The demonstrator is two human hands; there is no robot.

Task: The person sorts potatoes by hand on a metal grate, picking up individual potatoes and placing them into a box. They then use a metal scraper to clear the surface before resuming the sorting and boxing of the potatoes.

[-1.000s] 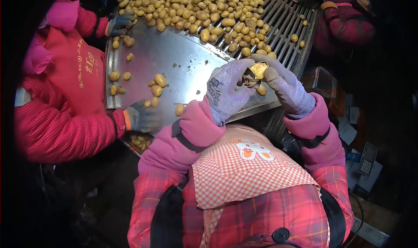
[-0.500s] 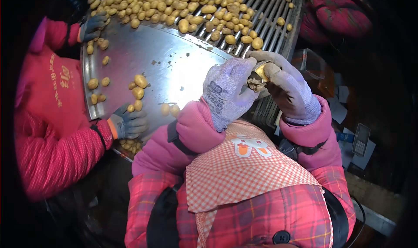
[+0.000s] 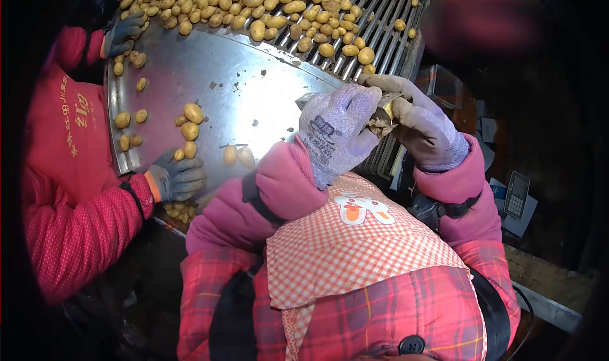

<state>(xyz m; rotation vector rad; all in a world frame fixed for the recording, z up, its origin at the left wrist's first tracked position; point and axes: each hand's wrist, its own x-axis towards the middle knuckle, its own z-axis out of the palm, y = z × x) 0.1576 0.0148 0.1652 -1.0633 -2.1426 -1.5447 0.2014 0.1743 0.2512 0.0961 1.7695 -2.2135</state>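
In front of my chest my two gloved hands are close together over the near right corner of the metal table. My left hand (image 3: 339,123), in a grey-purple knit glove, has its fingers closed round a small yellowish and dark thing (image 3: 382,114) with a crumpled brown scrap hanging from it. I cannot tell what it is. My right hand (image 3: 422,117), in a dirt-stained glove, grips the same thing from the other side with curled fingers. Part of it is hidden by the gloves. A grey metal edge (image 3: 304,100) shows just left of my left hand.
Potatoes (image 3: 254,3) are heaped on a roller conveyor (image 3: 396,28) at the back. More potatoes (image 3: 192,114) lie on the metal table (image 3: 209,57). A co-worker's gloved hands (image 3: 181,176) work at the left. A calculator (image 3: 517,195) and papers lie at right; another person's sleeve is behind.
The view has shifted slightly, so the potatoes and table appear further left and higher. My hands stay closed round the same thing. The sleeve at the back right is now blurred.
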